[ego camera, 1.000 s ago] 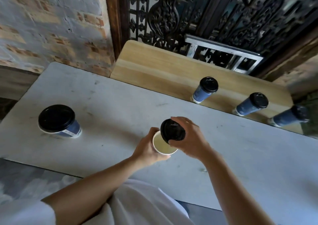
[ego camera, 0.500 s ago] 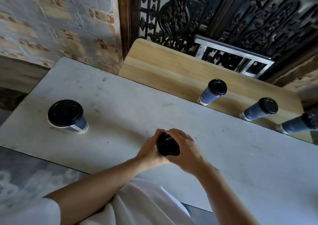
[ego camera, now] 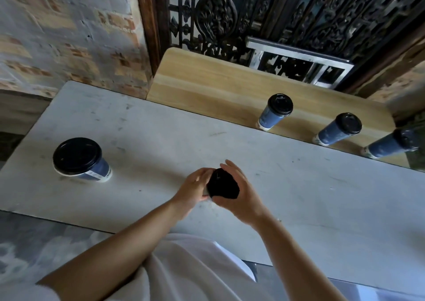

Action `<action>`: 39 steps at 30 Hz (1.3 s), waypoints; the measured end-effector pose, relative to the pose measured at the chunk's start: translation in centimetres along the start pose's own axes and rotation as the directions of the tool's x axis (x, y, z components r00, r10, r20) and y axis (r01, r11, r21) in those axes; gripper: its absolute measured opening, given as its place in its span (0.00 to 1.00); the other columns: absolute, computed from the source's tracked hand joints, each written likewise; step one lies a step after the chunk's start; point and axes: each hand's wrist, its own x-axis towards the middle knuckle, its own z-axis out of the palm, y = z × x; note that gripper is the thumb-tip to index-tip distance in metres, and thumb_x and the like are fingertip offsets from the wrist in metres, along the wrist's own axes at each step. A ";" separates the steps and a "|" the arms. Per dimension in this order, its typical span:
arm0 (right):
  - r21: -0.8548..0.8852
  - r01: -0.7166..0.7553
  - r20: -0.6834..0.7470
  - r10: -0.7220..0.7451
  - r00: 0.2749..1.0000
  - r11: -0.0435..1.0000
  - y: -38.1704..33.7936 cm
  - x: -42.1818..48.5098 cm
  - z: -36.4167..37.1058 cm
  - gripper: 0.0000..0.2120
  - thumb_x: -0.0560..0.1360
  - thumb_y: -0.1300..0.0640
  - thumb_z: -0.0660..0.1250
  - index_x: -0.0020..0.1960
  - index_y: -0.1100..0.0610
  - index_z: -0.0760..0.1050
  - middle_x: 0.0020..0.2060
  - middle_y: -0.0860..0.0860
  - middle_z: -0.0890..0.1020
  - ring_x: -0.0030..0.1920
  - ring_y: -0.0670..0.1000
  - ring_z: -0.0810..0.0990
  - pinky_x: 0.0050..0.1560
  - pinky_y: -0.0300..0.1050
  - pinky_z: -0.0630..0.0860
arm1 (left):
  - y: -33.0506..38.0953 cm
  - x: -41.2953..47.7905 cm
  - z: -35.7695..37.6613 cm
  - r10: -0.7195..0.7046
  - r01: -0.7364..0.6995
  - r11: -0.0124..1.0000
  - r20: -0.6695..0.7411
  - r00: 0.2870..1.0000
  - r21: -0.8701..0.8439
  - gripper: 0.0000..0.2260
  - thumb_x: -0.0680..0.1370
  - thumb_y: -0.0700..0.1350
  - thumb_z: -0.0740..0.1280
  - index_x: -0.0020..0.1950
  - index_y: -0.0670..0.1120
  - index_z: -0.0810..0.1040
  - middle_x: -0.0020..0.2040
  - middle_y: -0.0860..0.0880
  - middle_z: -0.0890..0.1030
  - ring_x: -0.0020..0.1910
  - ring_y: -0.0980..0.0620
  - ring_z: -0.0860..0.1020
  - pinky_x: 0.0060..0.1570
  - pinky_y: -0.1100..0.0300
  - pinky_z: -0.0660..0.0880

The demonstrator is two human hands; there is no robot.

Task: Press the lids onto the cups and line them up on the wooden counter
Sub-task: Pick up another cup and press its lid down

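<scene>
Backdrop: brick wall (ego camera: 69, 36) on the left, dark iron grille (ego camera: 299, 13) behind.
Surfaces: grey table (ego camera: 322, 208) in front; wooden counter (ego camera: 207, 82) butts against its far edge.
Cup: the cup (ego camera: 205, 193) stands mid-table between both hands, with only a pale sliver of rim showing.
Lid: the black lid (ego camera: 223, 185) covers the cup's mouth.
Left hand: the left hand (ego camera: 193, 190) wraps round the cup's side; it is blurred.
Right hand: the right hand (ego camera: 239, 197) is cupped round the lid, thumb at the near edge, fingers arched over the far edge.
Spare cup: the spare cup (ego camera: 80, 160), blue with a black lid, stands well to the left on the table.
Row: left cup (ego camera: 274, 114), middle cup (ego camera: 338, 129) and right cup (ego camera: 391, 143) are lidded and spaced along the counter's near edge.
Writing: the spare cup's side has a white label patch, too small to read. The lid bears a faint mark, also illegible.
Change: a second ago the lid sat tilted, with the cup's pale inside showing; now it covers the mouth. Half a second ago the right fingers lay flat over it; now they are lifted and spread.
Unchanged: the spare cup and the row stand where they were.
</scene>
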 end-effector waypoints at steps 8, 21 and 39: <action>0.745 -0.134 -0.179 0.390 0.903 0.653 0.9 -0.5 1.1 0.14 0.84 0.61 0.58 0.49 0.60 0.82 0.44 0.55 0.85 0.49 0.52 0.81 0.51 0.43 0.76 | -1.7 0.1 1.1 0.202 -0.188 0.976 -0.131 0.971 0.111 0.11 0.85 0.48 0.59 0.51 0.48 0.79 0.47 0.48 0.82 0.49 0.50 0.81 0.54 0.39 0.79; 0.624 -0.304 -0.052 0.427 0.903 0.719 2.2 -0.3 0.0 0.17 0.85 0.50 0.55 0.57 0.59 0.78 0.56 0.59 0.82 0.56 0.57 0.83 0.45 0.67 0.83 | -1.4 0.5 0.3 0.352 -0.331 0.899 -0.024 0.936 0.287 0.12 0.82 0.55 0.58 0.50 0.53 0.79 0.44 0.53 0.82 0.47 0.52 0.81 0.54 0.42 0.78; 0.919 -0.299 0.131 0.515 0.847 0.258 2.3 -0.8 0.2 0.11 0.82 0.53 0.64 0.53 0.59 0.80 0.53 0.57 0.84 0.59 0.61 0.82 0.57 0.67 0.79 | -1.3 0.5 1.3 0.341 -0.298 0.909 -0.112 0.933 0.290 0.14 0.82 0.51 0.54 0.52 0.55 0.79 0.51 0.54 0.84 0.54 0.56 0.82 0.59 0.56 0.77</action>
